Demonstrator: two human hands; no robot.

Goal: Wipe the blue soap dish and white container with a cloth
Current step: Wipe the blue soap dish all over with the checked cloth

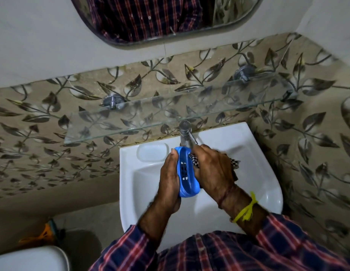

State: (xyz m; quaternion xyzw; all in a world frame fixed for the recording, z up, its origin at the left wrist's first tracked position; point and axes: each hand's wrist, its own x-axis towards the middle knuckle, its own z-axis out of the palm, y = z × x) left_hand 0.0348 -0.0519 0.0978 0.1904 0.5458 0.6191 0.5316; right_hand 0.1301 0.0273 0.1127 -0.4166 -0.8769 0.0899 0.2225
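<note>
Left hand (pixel 169 178) gripping blue soap dish (pixel 186 173) upright, long axis fore-aft; right hand (pixel 213 171) clutching cloth (pixel 195 162) against its right rim.

Blue soap dish (pixel 186 173) tipped on edge, above the sink basin.
Slotted inside facing the checked cloth (pixel 194 161); white container unseen.

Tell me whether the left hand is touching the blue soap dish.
Touching. The head view shows the left hand wrapped along the blue soap dish, thumb on its rim, no gap.
</note>
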